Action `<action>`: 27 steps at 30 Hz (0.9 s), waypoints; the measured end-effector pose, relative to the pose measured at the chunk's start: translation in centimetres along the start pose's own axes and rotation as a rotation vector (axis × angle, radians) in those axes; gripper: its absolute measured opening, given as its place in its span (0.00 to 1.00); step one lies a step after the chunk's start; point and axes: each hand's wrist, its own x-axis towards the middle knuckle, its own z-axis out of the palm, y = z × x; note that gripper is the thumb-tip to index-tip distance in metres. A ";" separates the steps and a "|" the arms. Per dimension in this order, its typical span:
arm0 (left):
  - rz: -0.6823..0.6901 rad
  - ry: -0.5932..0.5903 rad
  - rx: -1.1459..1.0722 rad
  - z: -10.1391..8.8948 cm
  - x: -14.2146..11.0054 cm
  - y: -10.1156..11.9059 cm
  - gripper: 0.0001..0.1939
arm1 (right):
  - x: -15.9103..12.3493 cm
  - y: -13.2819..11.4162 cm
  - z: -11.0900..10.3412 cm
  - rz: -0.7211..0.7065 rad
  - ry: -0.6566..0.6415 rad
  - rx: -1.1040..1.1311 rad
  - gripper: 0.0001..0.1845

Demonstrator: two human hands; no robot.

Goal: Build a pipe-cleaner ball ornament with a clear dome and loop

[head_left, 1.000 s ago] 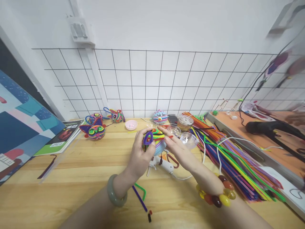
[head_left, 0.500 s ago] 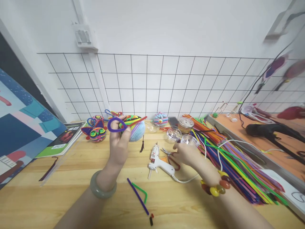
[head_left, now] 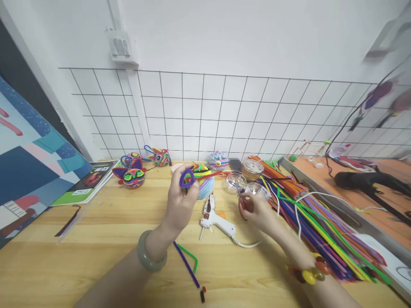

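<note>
My left hand (head_left: pixel 181 199) is closed around a colourful ball (head_left: pixel 205 186) covered with bright pipe-cleaner strips above and pale blue and lilac below. A purple pipe-cleaner loop (head_left: pixel 186 178) stands out by my thumb, and a red strip points right from the ball. Fingers bent, my right hand (head_left: pixel 258 212) grips the red-handled scissors (head_left: pixel 243 205), lifted off the table with the blades pointing up and away. Below and between the hands lies a white glue gun (head_left: pixel 218 222). Purple (head_left: pixel 188 266) and green (head_left: pixel 192 256) pipe-cleaner pieces lie nearer me.
Pipe cleaners (head_left: pixel 324 231) are heaped at the right beside clear bowls (head_left: pixel 236 182). Finished ball ornaments (head_left: pixel 133 177) stand at the back left, near a magazine (head_left: pixel 86 184). The glue gun's white cord (head_left: pixel 250 246) runs under my right arm. A wire grid (head_left: pixel 192 107) lines the wall.
My right hand has picked up the scissors from beside the glue gun and raised them. My left hand, with the ball, has moved right towards the glue gun.
</note>
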 end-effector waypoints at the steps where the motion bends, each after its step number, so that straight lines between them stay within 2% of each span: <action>1: 0.002 -0.005 0.010 0.1 -0.1 0.0 0.15 | -0.2 -0.3 -0.4 -0.035 -0.002 0.056 0.21; 3: 0.003 -0.016 0.032 0.2 -0.2 -0.1 0.15 | -1.0 -1.3 -1.0 -0.115 0.014 0.179 0.24; 6: 0.009 -0.020 0.063 0.4 -0.4 -0.2 0.16 | -2.3 -3.3 -1.5 -0.288 0.105 0.423 0.23; 7: 0.012 -0.022 0.071 0.5 -0.4 -0.3 0.16 | -2.8 -4.0 -1.6 -0.347 0.127 0.444 0.23; 12: -0.038 -0.059 0.069 1.1 -1.0 -0.9 0.18 | -4.2 -5.9 -1.8 -0.499 0.164 0.302 0.24; 18: -0.136 -0.122 0.082 1.8 -2.1 -1.1 0.19 | -4.6 -6.3 -1.6 -0.523 0.217 0.151 0.19; 27: -0.189 -0.170 0.048 2.3 -2.4 -1.3 0.20 | -4.6 -6.9 -1.5 -0.606 0.348 -0.082 0.16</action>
